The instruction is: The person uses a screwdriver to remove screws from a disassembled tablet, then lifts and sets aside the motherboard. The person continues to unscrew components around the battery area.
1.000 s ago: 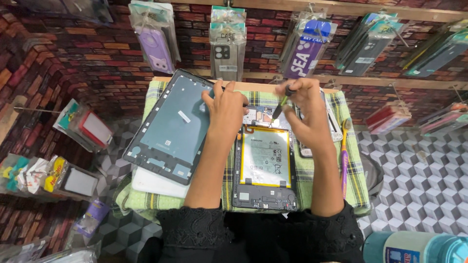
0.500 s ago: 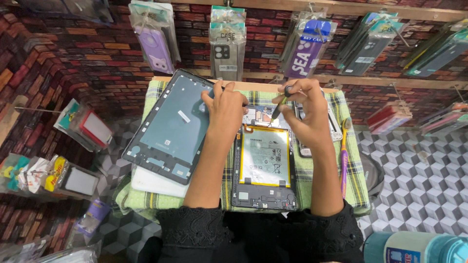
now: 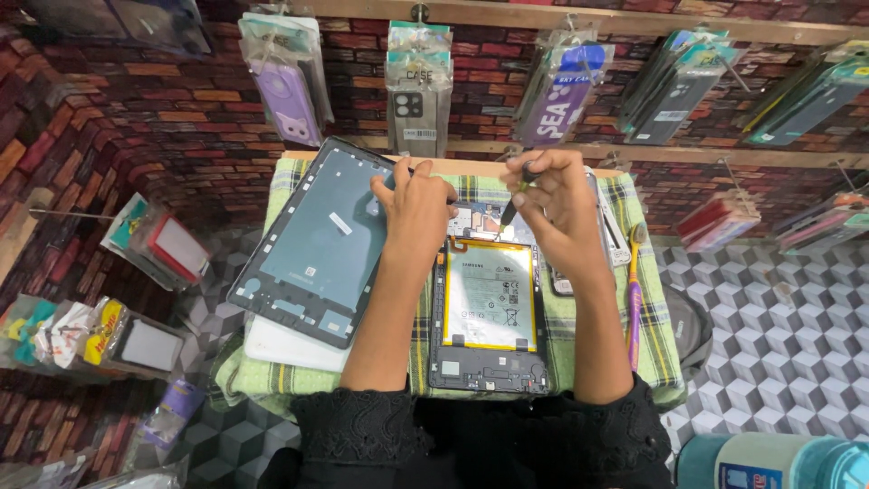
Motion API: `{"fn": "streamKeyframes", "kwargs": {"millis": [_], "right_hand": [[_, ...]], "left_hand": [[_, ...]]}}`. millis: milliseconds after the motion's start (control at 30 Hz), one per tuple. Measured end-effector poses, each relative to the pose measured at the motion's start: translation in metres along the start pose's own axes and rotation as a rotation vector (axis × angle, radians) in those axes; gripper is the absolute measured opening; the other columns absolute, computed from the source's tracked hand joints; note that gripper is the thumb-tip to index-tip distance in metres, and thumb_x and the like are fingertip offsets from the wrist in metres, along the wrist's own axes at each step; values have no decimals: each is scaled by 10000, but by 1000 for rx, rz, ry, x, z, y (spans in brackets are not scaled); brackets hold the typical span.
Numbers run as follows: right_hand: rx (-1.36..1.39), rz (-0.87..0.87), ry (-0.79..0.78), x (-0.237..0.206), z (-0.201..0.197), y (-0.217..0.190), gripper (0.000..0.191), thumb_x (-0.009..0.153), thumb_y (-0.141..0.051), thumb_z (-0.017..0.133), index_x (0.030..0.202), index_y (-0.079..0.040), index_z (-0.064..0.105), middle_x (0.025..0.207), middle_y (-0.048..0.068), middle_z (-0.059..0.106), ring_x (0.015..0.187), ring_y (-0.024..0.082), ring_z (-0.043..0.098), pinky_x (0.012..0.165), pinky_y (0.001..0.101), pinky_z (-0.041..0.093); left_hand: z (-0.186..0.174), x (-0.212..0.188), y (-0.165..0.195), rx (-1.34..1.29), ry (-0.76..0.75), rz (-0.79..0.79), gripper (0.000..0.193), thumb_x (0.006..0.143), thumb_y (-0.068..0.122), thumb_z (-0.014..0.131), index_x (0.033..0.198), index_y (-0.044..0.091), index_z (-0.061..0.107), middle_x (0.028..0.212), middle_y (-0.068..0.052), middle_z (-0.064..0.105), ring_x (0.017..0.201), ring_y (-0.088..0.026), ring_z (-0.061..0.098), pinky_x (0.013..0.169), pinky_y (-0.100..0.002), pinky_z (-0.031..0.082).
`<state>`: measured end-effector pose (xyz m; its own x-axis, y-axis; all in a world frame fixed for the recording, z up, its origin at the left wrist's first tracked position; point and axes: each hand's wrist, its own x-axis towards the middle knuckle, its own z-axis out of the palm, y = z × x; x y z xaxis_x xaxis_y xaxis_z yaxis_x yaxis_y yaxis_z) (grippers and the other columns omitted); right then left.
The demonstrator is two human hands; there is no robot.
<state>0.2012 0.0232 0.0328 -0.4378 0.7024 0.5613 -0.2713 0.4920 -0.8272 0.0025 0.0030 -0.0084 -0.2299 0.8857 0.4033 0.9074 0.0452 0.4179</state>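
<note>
Fingers of the right hand (image 3: 566,208) are pinched shut around a small dark screwdriver (image 3: 514,201), tip angled down onto the top edge of the opened tablet (image 3: 489,312), probably so the screw there can be met squarely. Left hand (image 3: 416,208) fingers are curled, nothing gripped, pressed flat on that same top edge, likely to keep the body from sliding. Just below both hands the yellow-bordered battery (image 3: 489,294) is exposed. Off to the left, the detached back cover (image 3: 317,240) is leaned over a white slab, out of the way. Right of the fingers a toothbrush (image 3: 635,290) is parked on the checkered cloth (image 3: 661,344).
</note>
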Motion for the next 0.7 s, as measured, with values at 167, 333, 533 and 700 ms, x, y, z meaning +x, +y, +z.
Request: {"fn": "streamKeyframes", "kwargs": {"millis": [167, 333, 533, 700], "right_hand": [[-478, -48, 4, 2, 1, 1, 539, 826, 102, 797, 1241, -69, 499, 1152, 115, 592, 1072, 208, 640, 930, 363, 577], [-214, 0, -22, -1, -2, 8, 462, 891, 83, 653, 1278, -82, 463, 1214, 49, 649, 1157, 166, 686, 1038, 364, 567], [-548, -202, 27, 0, -3, 20, 518, 803, 83, 820, 1215, -54, 538, 1170, 126, 602, 1068, 231, 636, 885, 369, 549], [-183, -39, 53, -3, -3, 27, 426, 857, 53, 648, 1238, -76, 506, 1189, 44, 642, 1084, 159, 704, 931, 314, 572]], "left_hand": [[1, 0, 0, 5, -18, -8, 196, 730, 182, 846, 925, 164, 845, 1358, -151, 623, 1388, -380, 409, 1078, -729, 180], [4, 1, 0, 0, -25, -22, 190, 736, 175, 844, 926, 168, 847, 1366, -162, 615, 1391, -382, 403, 1081, -730, 175], [8, 0, -4, -15, -17, -23, 195, 744, 159, 839, 938, 163, 847, 1365, -159, 622, 1395, -380, 409, 1087, -722, 174], [10, -2, -5, -52, -41, -59, 199, 730, 159, 840, 928, 159, 846, 1359, -143, 620, 1399, -379, 383, 1070, -724, 162]]}}
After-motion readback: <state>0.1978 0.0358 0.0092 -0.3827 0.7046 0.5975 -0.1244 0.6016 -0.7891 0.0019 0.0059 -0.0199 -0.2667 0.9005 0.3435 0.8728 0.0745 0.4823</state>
